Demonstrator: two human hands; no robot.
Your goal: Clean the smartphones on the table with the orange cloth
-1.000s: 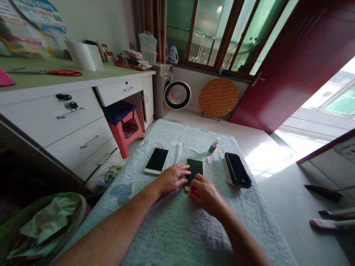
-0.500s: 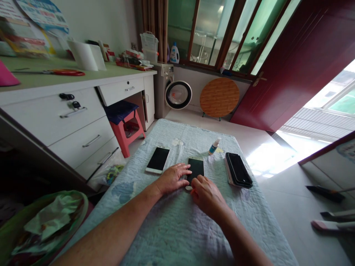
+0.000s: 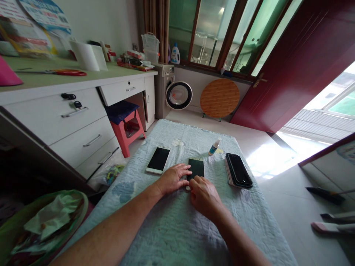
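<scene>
A white-rimmed phone (image 3: 196,167) with a dark screen lies face up in the middle of a pale quilted cloth (image 3: 177,229) on the table. My left hand (image 3: 172,179) rests flat against the phone's left edge, fingers stretched out. My right hand (image 3: 205,195) covers the phone's near end with its fingers bent down and pressed together; whatever is under them is hidden. A second white phone (image 3: 158,159) lies to the left, apart from both hands.
A stack of dark phones (image 3: 238,170) sits at the right, with a small spray bottle (image 3: 214,147) behind it. A green bin (image 3: 44,225) of waste stands at the lower left. Beyond are white desk drawers (image 3: 69,122), a red stool (image 3: 124,125) and a washing machine (image 3: 172,92).
My right hand has slid a little forward over the phone's near end, hiding an orange bit seen under its fingers earlier. My left hand has stayed in place.
</scene>
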